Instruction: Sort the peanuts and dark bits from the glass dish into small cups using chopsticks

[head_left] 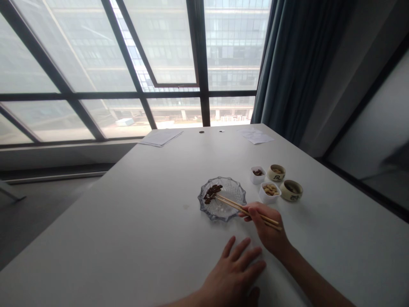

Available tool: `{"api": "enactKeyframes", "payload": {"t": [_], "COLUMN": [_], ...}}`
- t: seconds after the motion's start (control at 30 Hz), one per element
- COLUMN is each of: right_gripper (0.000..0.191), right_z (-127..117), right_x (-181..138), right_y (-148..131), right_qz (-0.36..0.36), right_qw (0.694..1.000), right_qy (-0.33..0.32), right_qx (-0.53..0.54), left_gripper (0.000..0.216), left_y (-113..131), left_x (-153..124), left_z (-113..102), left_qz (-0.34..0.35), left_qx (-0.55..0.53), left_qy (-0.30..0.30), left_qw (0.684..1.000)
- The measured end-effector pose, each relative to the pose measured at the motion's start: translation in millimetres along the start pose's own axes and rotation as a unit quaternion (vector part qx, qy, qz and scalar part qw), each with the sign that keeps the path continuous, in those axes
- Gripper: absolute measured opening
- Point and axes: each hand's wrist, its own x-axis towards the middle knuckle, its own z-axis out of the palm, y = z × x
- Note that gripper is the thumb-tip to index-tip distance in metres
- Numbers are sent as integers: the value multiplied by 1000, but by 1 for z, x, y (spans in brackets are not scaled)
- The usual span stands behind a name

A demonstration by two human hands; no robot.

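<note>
Wooden chopsticks (234,204) are held in my right hand (266,226), its fingers closed round them. Their tips reach into a clear scalloped glass dish (228,215) and meet a small heap of dark brown pieces (212,193) on its left side. Whether a piece is pinched between the tips, I cannot tell. My left hand (234,273) rests on the table in front of the dish, fingers spread, holding nothing.
Right of the dish stand a white tub of dark pieces (257,175), a white tub of peanut-like pieces (270,192) and two cream cups (276,172) with dark characters. Papers (161,137) lie on the white table (153,238) near the window, others (258,136) at far right.
</note>
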Motion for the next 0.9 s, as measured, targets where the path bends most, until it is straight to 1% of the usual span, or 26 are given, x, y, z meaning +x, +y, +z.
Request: {"api": "enactKeyframes", "payload": {"t": [0.23, 0.4, 0.67, 0.8, 0.9], "right_gripper": [23, 23, 31, 31, 33], "right_z": [9, 9, 6, 2, -4], "right_x": [0, 0, 0, 2, 5], "right_y": [8, 11, 11, 9, 5], "right_qz": [-4, -10, 4, 14, 25], "right_qw": [999, 999, 1000, 999, 996], "right_qy": [-41, -41, -1, 35, 81], "right_qx": [30, 25, 13, 16, 17], "left_gripper": [53, 51, 53, 53, 51], "left_y": [0, 1, 2, 1, 1], "left_x": [1, 1, 0, 0, 0], "left_z": [0, -2, -4, -4, -5], "left_qz": [2, 3, 1, 3, 3], "left_qx": [1, -4, 6, 3, -3], "left_qy": [2, 0, -5, -5, -4], "left_qw": [1000, 1000, 1000, 1000, 1000]}}
